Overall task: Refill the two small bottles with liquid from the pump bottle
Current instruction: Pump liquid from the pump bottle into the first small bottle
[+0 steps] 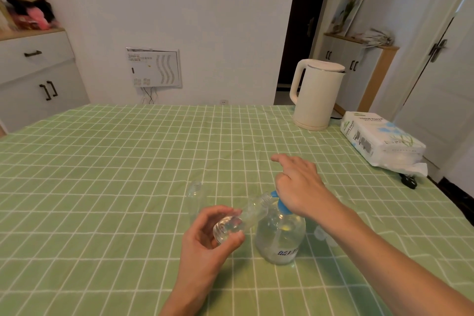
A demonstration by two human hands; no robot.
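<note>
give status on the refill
Left hand holds small bottle tilted, mouth at the pump nozzle. Right hand on pump bottle head. Second small bottle upright behind, nothing blocking.

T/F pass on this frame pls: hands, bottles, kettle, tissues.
1. The left hand holds a small bottle tilted, mouth toward the pump bottle. True.
2. The right hand rests on the kettle. False: it presses on the pump bottle's blue top.
3. A second small bottle stands upright on the tablecloth. True.
4. The tissue pack lies left of the bottles. False: it lies to the right, near the kettle.
</note>
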